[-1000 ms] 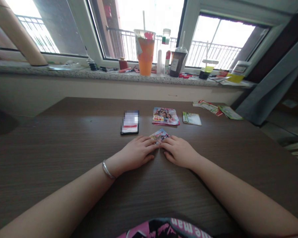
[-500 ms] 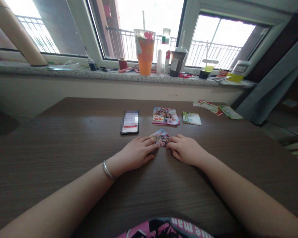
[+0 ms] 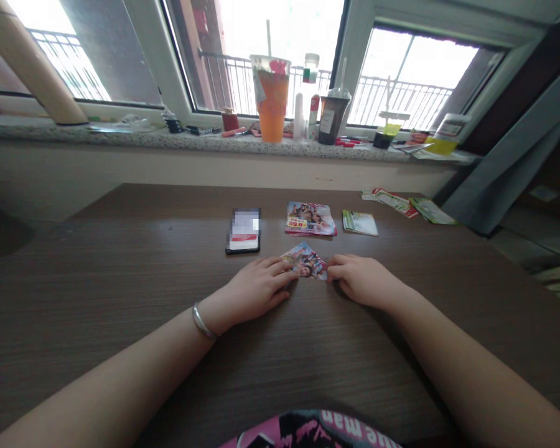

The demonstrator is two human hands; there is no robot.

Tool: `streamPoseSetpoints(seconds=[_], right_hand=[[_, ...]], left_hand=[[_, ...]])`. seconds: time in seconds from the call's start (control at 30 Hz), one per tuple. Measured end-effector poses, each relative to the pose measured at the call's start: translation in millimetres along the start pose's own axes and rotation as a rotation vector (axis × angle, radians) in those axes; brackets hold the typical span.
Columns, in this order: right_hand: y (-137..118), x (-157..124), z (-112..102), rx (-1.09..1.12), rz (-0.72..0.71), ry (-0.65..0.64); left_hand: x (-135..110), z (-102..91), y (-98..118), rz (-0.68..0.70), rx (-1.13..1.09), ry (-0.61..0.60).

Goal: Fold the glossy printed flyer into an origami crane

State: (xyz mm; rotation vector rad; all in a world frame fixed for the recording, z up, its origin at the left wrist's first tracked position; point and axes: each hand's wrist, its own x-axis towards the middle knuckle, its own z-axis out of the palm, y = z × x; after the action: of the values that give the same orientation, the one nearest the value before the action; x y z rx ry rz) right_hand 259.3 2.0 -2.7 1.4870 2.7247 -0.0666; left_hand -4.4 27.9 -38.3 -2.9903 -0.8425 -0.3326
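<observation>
Both of the person's forearms lie across the dark wood-grain tabletop, and the hands meet at a small folded leaflet with bright printed pictures. The leaflet lies flat on the tabletop, near the middle and in front of the person, folded into a rough triangle.

The left hand rests palm down with its fingers stretched out and loosely together, its fingertips on the leaflet's left edge. It presses down and grips nothing. A silver bracelet sits on that wrist. The right hand has its fingers curled in, with the tips touching the leaflet's right corner. I cannot tell whether it pinches the corner or only presses it down.

Just beyond the left hand lies a phone, face up. To the right of the phone is a stack of colourful flyers, and beside that a green flyer. More flyers are scattered farther off, towards the tabletop's far right corner.

Behind the tabletop runs a stone windowsill below the bright windows. On it stand a tall orange drink cup with a straw, a dark drink cup with a lid, and some small bottles and pens.
</observation>
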Motion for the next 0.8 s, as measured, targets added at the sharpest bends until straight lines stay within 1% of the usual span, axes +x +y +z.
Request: streamPoseSetpoints(seconds=[0.13, 0.5, 0.8], right_hand=[[3.8, -2.4, -1.7, 0.024, 0.039, -0.022], [8.0, -7.9, -7.9, -0.007, 0.117, -0.066], [15.1, -10.4, -8.9, 0.008, 0.140, -0.073]], left_hand=[[-0.2, 0.6, 0.0, -0.004, -0.007, 0.005], [0.0, -1.2, 0.9, -0.004, -0.015, -0.006], [0.2, -1.2, 0.8, -0.006, -0.031, -0.002]])
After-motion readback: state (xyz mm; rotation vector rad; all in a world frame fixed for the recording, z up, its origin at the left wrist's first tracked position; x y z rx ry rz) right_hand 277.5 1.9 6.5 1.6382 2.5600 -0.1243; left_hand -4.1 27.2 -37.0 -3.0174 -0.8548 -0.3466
